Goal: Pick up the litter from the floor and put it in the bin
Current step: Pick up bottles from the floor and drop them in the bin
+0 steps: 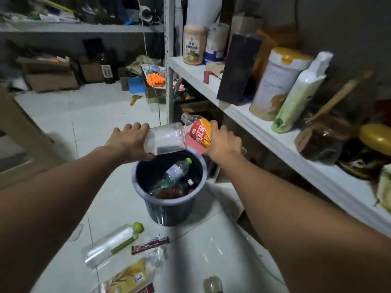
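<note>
A dark round bin (169, 203) stands on the tiled floor, with several bottles inside, one with a green cap (176, 171). My left hand (129, 138) grips a clear plastic jar (166, 138) above the bin's far rim. My right hand (224, 142) holds a bottle with a red and orange label (198, 130) just beyond the rim. On the floor in front of the bin lie a clear bottle with a green cap (112, 243), a dark red wrapper (150, 245) and a bottle with a yellow label (131, 275).
A white shelf (264, 132) runs along the right, loaded with canisters, a box and bottles. Cardboard boxes (50, 75) and clutter sit under the far shelf. A small dark jar (212, 284) lies near the bottom edge. A beige cabinet (19, 132) stands at left.
</note>
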The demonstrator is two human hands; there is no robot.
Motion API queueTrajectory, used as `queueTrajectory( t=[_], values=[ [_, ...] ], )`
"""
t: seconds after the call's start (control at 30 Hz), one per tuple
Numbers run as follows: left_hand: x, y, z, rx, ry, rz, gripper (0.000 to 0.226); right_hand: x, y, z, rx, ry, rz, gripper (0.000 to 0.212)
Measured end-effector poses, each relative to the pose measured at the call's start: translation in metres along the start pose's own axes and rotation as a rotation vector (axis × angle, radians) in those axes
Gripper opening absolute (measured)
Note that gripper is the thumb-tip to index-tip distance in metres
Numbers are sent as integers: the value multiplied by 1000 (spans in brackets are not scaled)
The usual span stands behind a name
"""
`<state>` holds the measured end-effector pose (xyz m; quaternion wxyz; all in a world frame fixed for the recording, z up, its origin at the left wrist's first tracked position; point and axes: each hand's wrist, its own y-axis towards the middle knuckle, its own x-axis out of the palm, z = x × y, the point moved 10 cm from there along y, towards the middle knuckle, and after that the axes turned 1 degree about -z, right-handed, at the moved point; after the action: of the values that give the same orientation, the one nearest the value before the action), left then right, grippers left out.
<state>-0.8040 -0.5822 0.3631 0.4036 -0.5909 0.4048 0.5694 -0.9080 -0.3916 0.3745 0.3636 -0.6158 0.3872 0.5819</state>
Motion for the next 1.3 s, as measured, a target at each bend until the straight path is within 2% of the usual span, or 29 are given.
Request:
queueTrajectory(
  t=[0.23, 0.43, 0.53, 0.77, 1.1, 1.23, 1.3],
  values=[
    [79, 20, 9, 33, 46, 48, 78, 73, 19, 7, -18, 30, 78, 82],
    [121, 36, 42, 126, 89, 12, 84, 88, 34, 1, -47, 47, 162, 82],
    [139, 35, 55, 177, 148, -61, 86, 91, 38, 2, -50, 31, 178, 83],
    [185, 48, 64, 190, 235, -134, 88, 102, 48, 2, -70, -29, 176, 85],
    [217, 56, 79, 209, 415, -125, 74, 122, 52, -9, -113, -63, 165, 87],
    [225, 56, 80, 203, 352, -154, 75, 129, 49, -20, -139, -44, 166, 86],
    [225, 53, 81, 207, 272, -186, 86, 132, 48, -23, -142, -37, 169, 86]
  ],
)
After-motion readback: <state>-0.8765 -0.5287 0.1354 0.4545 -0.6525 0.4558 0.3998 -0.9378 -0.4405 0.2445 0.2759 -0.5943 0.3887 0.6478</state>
